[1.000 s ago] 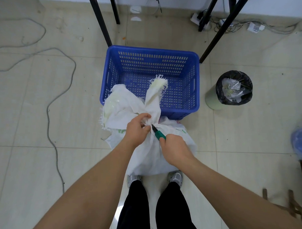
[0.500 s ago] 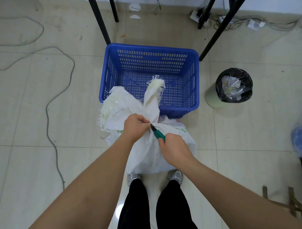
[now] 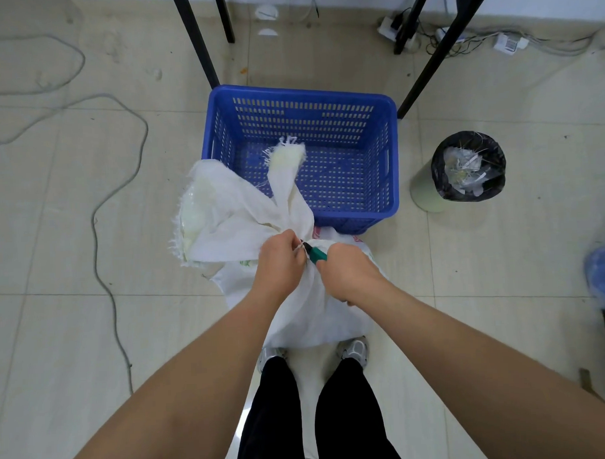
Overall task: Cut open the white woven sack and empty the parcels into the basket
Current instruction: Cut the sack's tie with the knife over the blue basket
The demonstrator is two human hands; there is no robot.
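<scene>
The white woven sack [image 3: 310, 308] is stood on the floor tiles [image 3: 74, 323] just in front of the person's shoes, its body bulging between the two forearms and its gathered neck held up at the top. The neck is pinched by the left hand [image 3: 278, 261], whose fingers are curled tightly round the bunched cloth and what appears to be a thin tie. The green-handled cutter [image 3: 316, 253] is gripped in the right hand [image 3: 347, 274], fingers wrapped round the handle, with its dark tip pointed up and to the left, straight at the left hand's fingertips. The tool's long axis is thus laid across the neck, and the tip and the left fingers are almost touching; this closeness is judged to be what the cut depends on, and a slip towards the fingers is the risk. Beyond the hands, the sack's frayed loose top is draped over the near wall of the blue plastic basket [image 3: 393, 157], in which no parcels are seen. A lined waste bin [image 3: 468, 167] is stood well apart to the right.
</scene>
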